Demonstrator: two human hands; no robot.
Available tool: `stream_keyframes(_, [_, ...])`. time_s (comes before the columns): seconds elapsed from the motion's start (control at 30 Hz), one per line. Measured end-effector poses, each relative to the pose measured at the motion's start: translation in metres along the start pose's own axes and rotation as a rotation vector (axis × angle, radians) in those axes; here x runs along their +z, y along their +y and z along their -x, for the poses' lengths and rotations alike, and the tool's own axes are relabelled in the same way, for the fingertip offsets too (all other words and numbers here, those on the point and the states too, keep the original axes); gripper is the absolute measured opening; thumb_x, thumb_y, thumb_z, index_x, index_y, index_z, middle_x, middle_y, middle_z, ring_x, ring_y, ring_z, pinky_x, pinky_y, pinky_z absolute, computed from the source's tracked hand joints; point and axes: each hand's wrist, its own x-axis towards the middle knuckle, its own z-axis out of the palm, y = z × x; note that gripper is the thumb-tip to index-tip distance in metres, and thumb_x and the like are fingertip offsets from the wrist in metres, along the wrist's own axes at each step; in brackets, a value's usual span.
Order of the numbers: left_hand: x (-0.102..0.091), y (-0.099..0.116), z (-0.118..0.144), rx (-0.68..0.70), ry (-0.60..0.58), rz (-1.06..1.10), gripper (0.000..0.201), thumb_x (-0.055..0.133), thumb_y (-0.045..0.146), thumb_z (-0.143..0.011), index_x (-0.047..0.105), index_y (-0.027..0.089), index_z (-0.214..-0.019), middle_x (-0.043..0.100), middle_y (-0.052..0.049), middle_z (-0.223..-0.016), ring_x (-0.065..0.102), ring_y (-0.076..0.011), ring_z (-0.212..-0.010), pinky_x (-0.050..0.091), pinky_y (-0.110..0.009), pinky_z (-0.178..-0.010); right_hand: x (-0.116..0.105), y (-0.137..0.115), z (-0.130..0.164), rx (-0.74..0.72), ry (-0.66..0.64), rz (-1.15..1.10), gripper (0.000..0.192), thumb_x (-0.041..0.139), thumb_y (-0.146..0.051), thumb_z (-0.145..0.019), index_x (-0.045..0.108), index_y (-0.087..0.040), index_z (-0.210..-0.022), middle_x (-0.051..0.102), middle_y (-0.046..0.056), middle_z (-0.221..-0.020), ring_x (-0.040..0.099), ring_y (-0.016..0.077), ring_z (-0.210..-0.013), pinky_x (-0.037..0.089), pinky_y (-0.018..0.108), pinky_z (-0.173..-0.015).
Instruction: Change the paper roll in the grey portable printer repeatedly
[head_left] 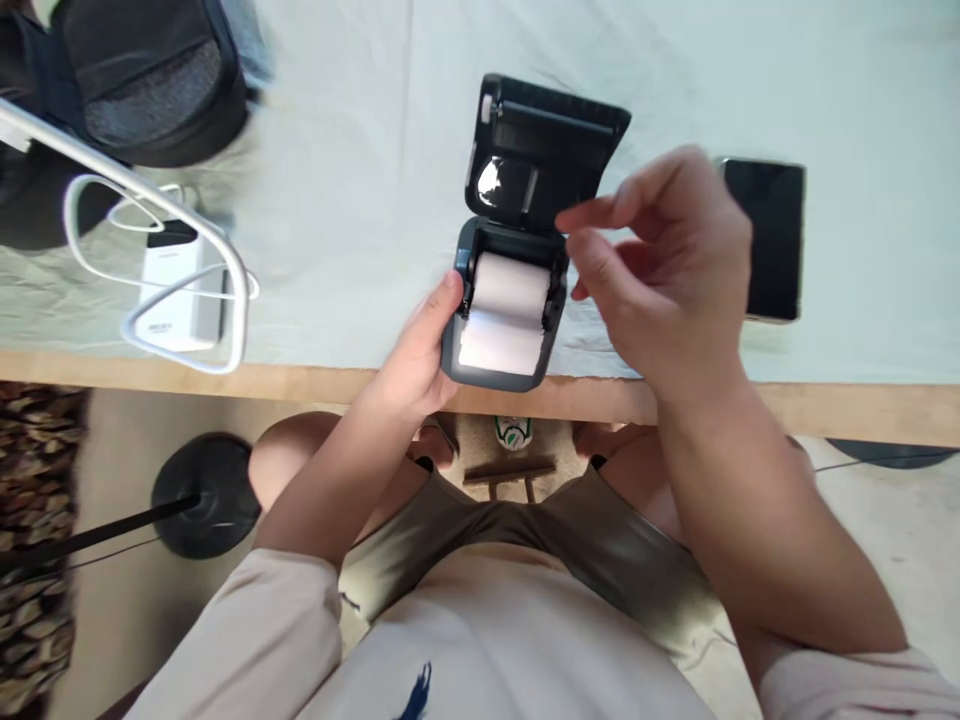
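A small dark portable printer (450, 365) rests in my left hand (420, 350) over the table's front edge, my thumb on its left side. Its black lid (555, 125) stands wide open toward the far side. Inside the body lies a roll of white paper (511, 285), with a loose end of paper (501, 345) lying toward me. Beside the hinge at the printer's right is my right hand (667, 270). Its thumb and forefinger tips are close together but slightly apart, the other fingers curled; nothing shows between them. Whether the fingertips touch the printer I cannot tell.
A black phone-like slab (772, 240) lies right of my right hand. At the left are a white box-shaped device (176, 290), a white cable (82, 250), a white tubular frame (232, 270) and a black bag (150, 90). A pale cloth covers the table (337, 150).
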Motion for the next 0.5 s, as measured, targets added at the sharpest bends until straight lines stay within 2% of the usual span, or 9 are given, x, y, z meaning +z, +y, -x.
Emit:
stream_keyframes(0.07, [-0.002,-0.002,0.0,0.01,0.0,0.016,0.071,0.057,0.081,-0.103,0.074,0.019,-0.132,0.081,-0.013,-0.13,0.067,-0.035,-0.148,0.064,-0.043,-0.115,-0.004,-0.004,0.0,0.003,-0.137,0.202,0.006,0.061,-0.028,-0.098,0.063,-0.023,-0.1,0.074,0.004,-0.104,0.069,0.014,-0.084,0.053,0.031,-0.073])
stream_keyframes(0.13, [-0.002,-0.002,-0.001,0.027,-0.017,0.034,0.066,0.06,0.078,-0.103,0.074,0.019,-0.129,0.081,-0.013,-0.13,0.067,-0.0344,-0.149,0.063,-0.042,-0.117,-0.006,-0.013,-0.002,0.046,-0.298,0.449,0.02,0.061,-0.026,-0.098,0.073,-0.025,-0.113,0.078,0.003,-0.112,0.062,0.0147,-0.075,0.052,0.037,-0.082])
stream_keyframes(0.2, [0.0,-0.002,-0.001,0.028,-0.044,0.044,0.062,0.061,0.075,-0.104,0.075,0.019,-0.127,0.081,-0.013,-0.129,0.067,-0.0343,-0.15,0.064,-0.042,-0.115,-0.004,-0.025,-0.008,0.112,-0.415,0.671,0.031,0.064,-0.028,-0.096,0.075,-0.03,-0.125,0.08,0.002,-0.115,0.062,0.0186,-0.077,0.047,0.04,-0.082])
stream_keyframes(0.3, [0.003,-0.001,-0.003,0.022,-0.083,0.026,0.058,0.063,0.07,-0.104,0.074,0.019,-0.129,0.081,-0.012,-0.125,0.069,-0.0338,-0.148,0.066,-0.041,-0.112,0.005,-0.042,-0.018,0.214,-0.557,0.939,0.035,0.069,-0.035,-0.097,0.074,-0.035,-0.132,0.078,0.006,-0.108,0.064,0.0266,-0.085,0.041,0.038,-0.076])
stream_keyframes(0.4, [0.002,-0.002,-0.004,0.014,-0.109,0.042,0.049,0.064,0.061,-0.107,0.074,0.021,-0.133,0.081,-0.01,-0.124,0.074,-0.0303,-0.14,0.068,-0.039,-0.107,0.011,-0.044,-0.023,0.241,-0.594,1.02,0.038,0.071,-0.036,-0.095,0.074,-0.033,-0.133,0.075,0.009,-0.101,0.064,0.0285,-0.083,0.04,0.037,-0.074])
stream_keyframes(0.5, [-0.001,-0.003,-0.003,0.028,-0.117,0.089,0.046,0.063,0.058,-0.109,0.075,0.021,-0.133,0.081,-0.009,-0.127,0.079,-0.0269,-0.131,0.068,-0.029,-0.087,0.001,-0.031,-0.02,0.196,-0.5,0.822,0.043,0.07,-0.026,-0.091,0.072,-0.032,-0.134,0.076,0.007,-0.099,0.067,0.0295,-0.086,0.045,0.038,-0.077])
